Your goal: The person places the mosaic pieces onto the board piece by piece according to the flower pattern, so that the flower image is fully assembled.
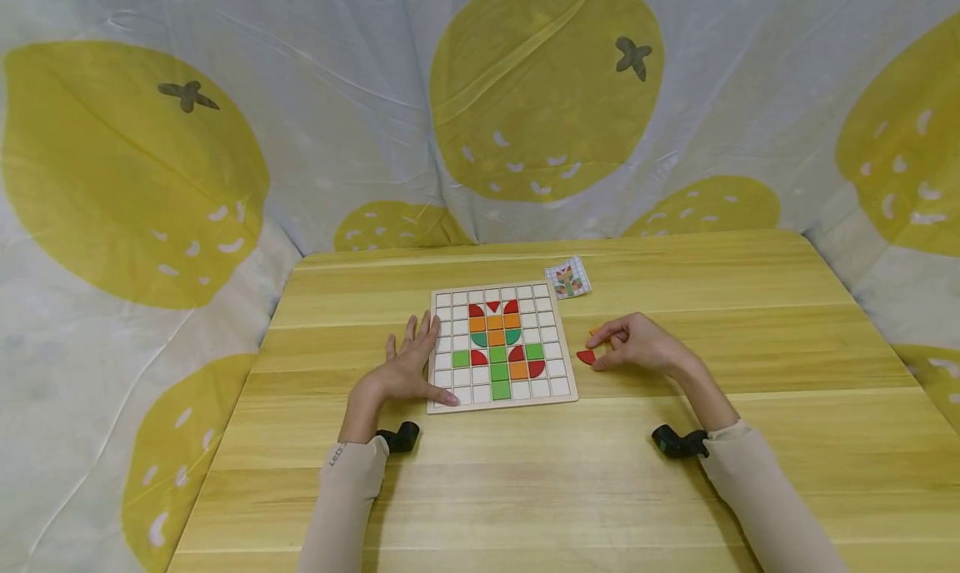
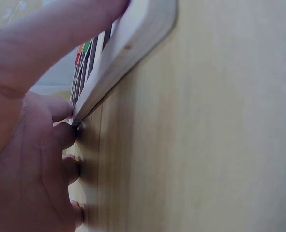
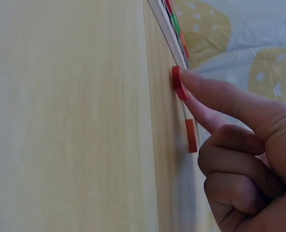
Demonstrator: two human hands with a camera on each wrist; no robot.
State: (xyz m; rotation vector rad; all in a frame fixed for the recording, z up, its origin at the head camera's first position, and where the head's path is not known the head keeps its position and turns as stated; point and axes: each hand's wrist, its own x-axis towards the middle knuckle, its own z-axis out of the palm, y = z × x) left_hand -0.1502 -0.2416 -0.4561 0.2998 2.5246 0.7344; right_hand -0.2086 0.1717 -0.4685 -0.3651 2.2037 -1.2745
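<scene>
A square wooden puzzle board (image 1: 501, 350) lies flat on the table, its grid mostly white squares with a centred pattern of red, orange and green tiles, some square and some quarter-round. The left hand (image 1: 408, 369) rests flat at the board's left edge, fingers straight and the thumb lying across its near left corner. Just right of the board a small red quarter-round piece (image 1: 586, 356) lies flat on the wood under the right hand's (image 1: 637, 344) extended fingertip, with an orange piece (image 3: 191, 135) close behind it, partly hidden by the fingers.
</scene>
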